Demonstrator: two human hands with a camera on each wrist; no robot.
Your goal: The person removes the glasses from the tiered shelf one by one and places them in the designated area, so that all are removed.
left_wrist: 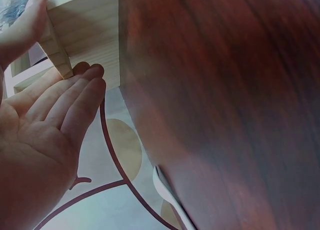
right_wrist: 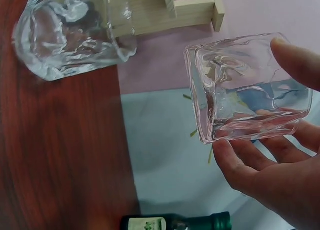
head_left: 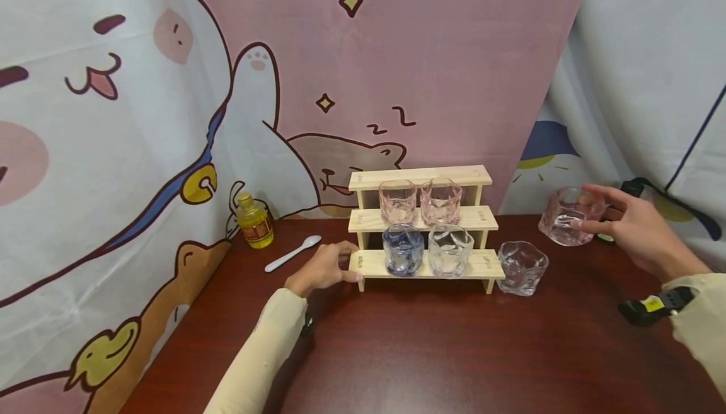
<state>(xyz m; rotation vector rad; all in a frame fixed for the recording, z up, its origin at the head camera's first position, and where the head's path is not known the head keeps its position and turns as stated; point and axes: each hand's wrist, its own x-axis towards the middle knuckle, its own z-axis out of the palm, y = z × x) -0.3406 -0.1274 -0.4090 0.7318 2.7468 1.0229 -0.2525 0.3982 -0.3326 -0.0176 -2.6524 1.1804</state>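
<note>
My right hand [head_left: 638, 228] holds a pale pink glass [head_left: 573, 215] at the right, thumb on one side and fingers on the other. In the right wrist view the glass [right_wrist: 247, 89] appears above the table's far edge. A three-step wooden rack [head_left: 368, 263] stands mid-table, and my left hand [head_left: 326, 266] grips the left end of its lowest step, with the thumb in front and fingers behind. Two pink glasses [head_left: 397, 203] sit on the middle step. A blue glass [head_left: 403, 250] and a clear glass [head_left: 450, 250] share the lowest step.
Another clear glass [head_left: 522, 269] stands on the table beside the rack's right end. At left are a yellow bottle [head_left: 256, 225] and a white spoon [head_left: 292, 254]. A green bottle [right_wrist: 200, 223] lies along the bottom of the right wrist view. Printed cloth [head_left: 442, 61] hangs behind.
</note>
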